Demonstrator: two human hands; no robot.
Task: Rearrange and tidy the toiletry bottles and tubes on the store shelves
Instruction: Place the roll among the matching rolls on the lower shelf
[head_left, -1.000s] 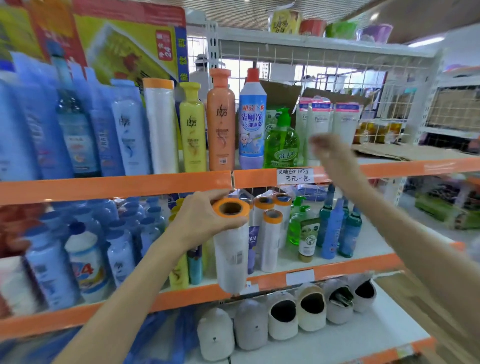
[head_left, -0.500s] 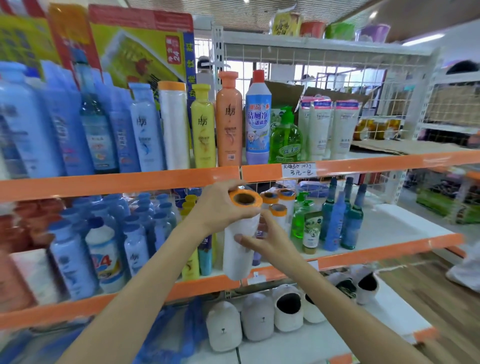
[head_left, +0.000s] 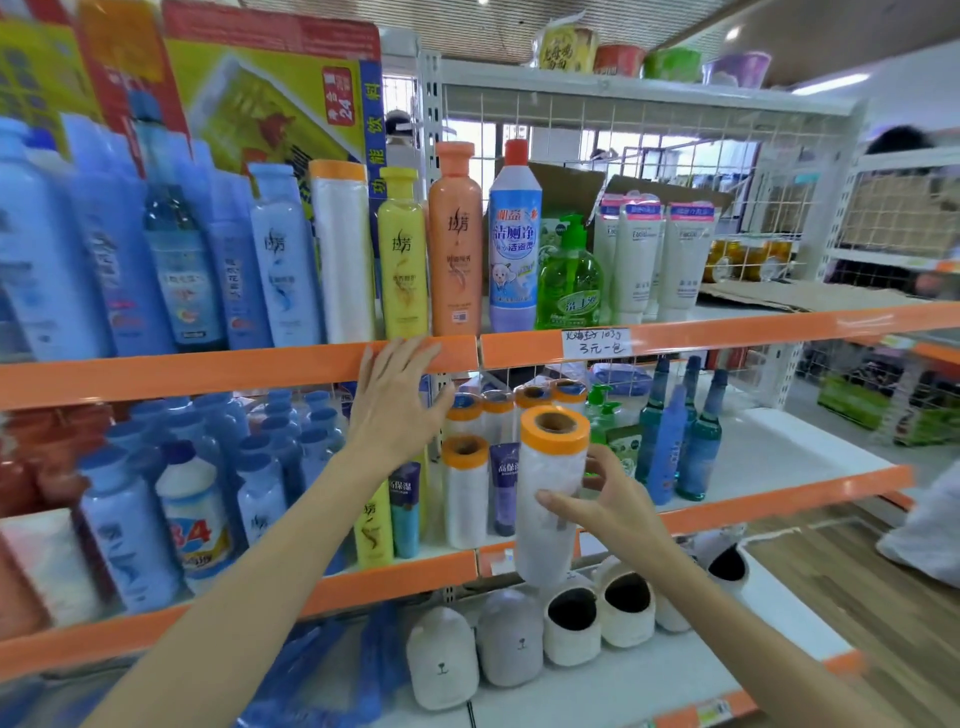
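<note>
The right hand grips a white roll with an orange end, thumb and fingers curled round its middle. The roll stands nearly upright, open core facing up, in front of the orange front edge of the middle shelf. Its lower end hangs below that edge, just above the white slippers on the bottom shelf.

The left hand holds nothing. Its fingers are straight and spread wide, the fingertips lying against the orange front edge of the upper shelf, just below the yellow bottle.

Middle shelf: four similar orange-ended rolls stand behind the held roll, near the front edge at the centre. A purple tube stands between the nearest of them and the held roll. Blue-capped bottles fill the left part. Tall blue-green bottles stand toward the right, with small green pump bottles between them and the rolls.

Upper shelf, left to right: blue bottles, one more orange-ended roll, the yellow bottle, an orange bottle, a blue-and-white bottle with a red cap, a green pump bottle, and white tubes. A handwritten price label is fixed to the front edge below the green pump bottle.
</note>
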